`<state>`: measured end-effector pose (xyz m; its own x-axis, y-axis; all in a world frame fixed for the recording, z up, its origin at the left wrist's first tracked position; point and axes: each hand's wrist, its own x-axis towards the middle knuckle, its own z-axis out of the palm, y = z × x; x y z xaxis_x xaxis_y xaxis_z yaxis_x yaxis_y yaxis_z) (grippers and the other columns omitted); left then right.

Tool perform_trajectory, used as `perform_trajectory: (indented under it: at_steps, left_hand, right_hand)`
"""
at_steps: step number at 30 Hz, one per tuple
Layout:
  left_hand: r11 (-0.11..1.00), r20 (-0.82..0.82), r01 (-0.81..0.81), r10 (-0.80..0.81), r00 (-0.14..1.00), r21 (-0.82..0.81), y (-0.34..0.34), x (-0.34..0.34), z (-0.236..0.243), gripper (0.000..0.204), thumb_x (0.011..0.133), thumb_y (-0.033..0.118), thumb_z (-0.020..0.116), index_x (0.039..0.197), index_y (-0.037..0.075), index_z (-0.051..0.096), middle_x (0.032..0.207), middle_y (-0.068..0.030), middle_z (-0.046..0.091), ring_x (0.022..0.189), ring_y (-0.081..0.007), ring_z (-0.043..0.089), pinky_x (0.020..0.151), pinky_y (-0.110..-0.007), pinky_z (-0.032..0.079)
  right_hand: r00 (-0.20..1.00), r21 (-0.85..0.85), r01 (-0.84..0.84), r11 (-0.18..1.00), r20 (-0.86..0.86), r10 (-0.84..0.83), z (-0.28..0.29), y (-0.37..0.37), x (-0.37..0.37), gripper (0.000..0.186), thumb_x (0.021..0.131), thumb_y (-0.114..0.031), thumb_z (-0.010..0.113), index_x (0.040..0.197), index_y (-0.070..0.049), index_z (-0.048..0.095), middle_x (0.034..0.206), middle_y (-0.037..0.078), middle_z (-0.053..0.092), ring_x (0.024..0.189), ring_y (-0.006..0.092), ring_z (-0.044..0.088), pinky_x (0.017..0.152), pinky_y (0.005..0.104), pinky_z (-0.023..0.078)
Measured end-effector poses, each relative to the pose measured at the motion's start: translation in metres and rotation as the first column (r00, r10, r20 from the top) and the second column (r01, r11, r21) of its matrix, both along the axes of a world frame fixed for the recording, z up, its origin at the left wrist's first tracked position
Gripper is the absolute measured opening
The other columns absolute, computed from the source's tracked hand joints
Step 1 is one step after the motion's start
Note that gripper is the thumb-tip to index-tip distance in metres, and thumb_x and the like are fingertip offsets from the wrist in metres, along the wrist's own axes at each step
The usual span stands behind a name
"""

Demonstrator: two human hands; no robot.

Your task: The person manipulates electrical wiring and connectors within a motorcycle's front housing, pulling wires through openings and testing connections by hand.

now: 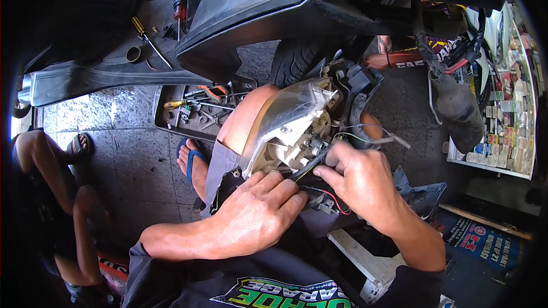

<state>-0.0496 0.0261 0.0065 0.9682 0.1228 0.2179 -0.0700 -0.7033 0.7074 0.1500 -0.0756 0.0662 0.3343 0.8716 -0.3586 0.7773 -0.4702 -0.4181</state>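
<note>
A motorcycle headlight unit (pixel 288 117) with a transparent lens and white inner housing rests across my lap. My left hand (pixel 257 208) is closed over its near edge, fingers curled and tips partly hidden. At the back of the housing, my right hand (pixel 359 177) pinches a dark wiring harness (pixel 314 163) between thumb and forefinger. Thin coloured wires run out around it, with a red wire (pixel 337 201) looping below the hand. A grey-sleeved cable end (pixel 398 140) sticks out to the right. Black plastic trim (pixel 361 80) joins the unit's far side.
A tool tray (pixel 197 131) with spanners and screwdrivers lies left of my knee. Dark body panels (pixel 251 28) and a tyre (pixel 294 60) stand ahead. Another person's arm (pixel 394 59) reaches in at the far right; someone else sits at left. A display case (pixel 491 168) stands right.
</note>
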Motion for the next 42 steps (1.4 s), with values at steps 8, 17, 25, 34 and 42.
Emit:
perform_trajectory:
  at_steps: [8, 17, 25, 34, 42]
  left_hand:
    - [1.000, 0.029, -0.018, 0.018, 0.999, -0.003, -0.002, 0.002, -0.009, 0.028, 0.080, 0.013, 0.068, 0.105, 0.000, 0.069, 0.092, -0.0081, 0.059, 0.089, -0.0245, 0.060, 0.078, -0.037, 0.047]
    - [0.989, -0.049, 0.019, -0.026, 0.998, -0.147, 0.014, 0.006, 0.009, 0.036, 0.076, 0.010, 0.079, 0.109, 0.001, 0.067, 0.092, -0.0111, 0.060, 0.087, -0.0306, 0.063, 0.078, -0.042, 0.051]
    - [0.964, -0.147, -0.068, 0.030, 0.989, -0.259, 0.015, 0.010, 0.025, 0.025, 0.084, 0.013, 0.081, 0.103, 0.002, 0.071, 0.090, -0.0114, 0.065, 0.086, -0.0322, 0.067, 0.078, -0.043, 0.055]
    - [0.977, -0.249, -0.123, 0.078, 0.965, -0.172, 0.010, 0.013, 0.042, 0.029, 0.082, 0.015, 0.083, 0.105, 0.003, 0.071, 0.093, -0.0107, 0.068, 0.088, -0.0312, 0.067, 0.077, -0.042, 0.055]
    - [0.936, 0.147, -0.344, 0.351, 0.925, -0.068, 0.010, -0.004, 0.036, 0.034, 0.078, 0.010, 0.081, 0.107, -0.003, 0.070, 0.098, -0.0159, 0.068, 0.086, -0.0316, 0.065, 0.077, -0.037, 0.053]
  right_hand:
    - [0.990, -0.002, -0.060, 0.998, 0.125, 0.060, -0.017, 0.005, 0.003, 0.030, 0.085, -0.021, 0.083, 0.089, 0.000, 0.063, 0.070, 0.024, 0.069, 0.071, 0.0439, 0.071, 0.063, 0.0505, 0.056]
    - [0.949, 0.107, 0.139, 0.984, -0.299, -0.101, 0.020, -0.025, 0.028, 0.019, 0.090, -0.014, 0.078, 0.094, 0.001, 0.067, 0.073, 0.015, 0.071, 0.064, 0.0228, 0.072, 0.058, 0.0361, 0.056]
    - [0.780, -0.259, 0.124, 0.958, -0.572, -0.255, 0.021, -0.131, 0.019, 0.036, 0.086, -0.030, 0.085, 0.103, -0.001, 0.071, 0.081, 0.012, 0.077, 0.067, 0.0183, 0.075, 0.064, 0.0311, 0.059]
    - [0.770, 0.205, 0.555, 0.806, -0.492, -0.405, -0.052, -0.145, -0.059, 0.030, 0.089, -0.013, 0.083, 0.109, 0.002, 0.067, 0.078, 0.014, 0.073, 0.062, 0.0167, 0.072, 0.057, 0.0296, 0.055]
    - [0.424, 0.081, 0.702, 0.708, -0.846, -0.324, -0.044, -0.151, -0.056, 0.018, 0.098, -0.013, 0.073, 0.105, 0.002, 0.067, 0.079, 0.004, 0.073, 0.065, 0.0054, 0.063, 0.059, 0.0229, 0.050]
